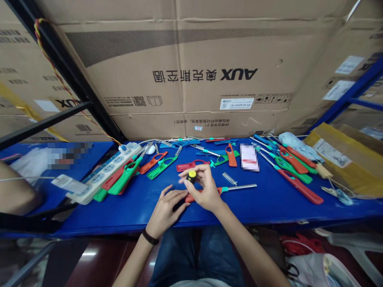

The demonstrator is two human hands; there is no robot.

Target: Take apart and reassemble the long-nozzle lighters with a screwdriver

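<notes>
A screwdriver (192,175) with a black handle and yellow end stands roughly upright in my right hand (210,193), its shaft and tip hidden. Beneath that hand, an orange-red gas lighter (189,198) lies flat on the blue table, its metal tube pointing right. My left hand (171,205) presses its fingers and thumb on the lighter's handle end and steadies it. Just behind the tube lies a loose metal piece (229,178). Open red and green lighter shells (162,167) are spread beyond my hands.
A white power strip (103,171) runs along the left, with lighters leaning on it. More lighters (299,185) are piled at the right beside a yellow-taped carton (338,159). A white packet (249,158) lies behind. A large cardboard box (191,48) walls off the back.
</notes>
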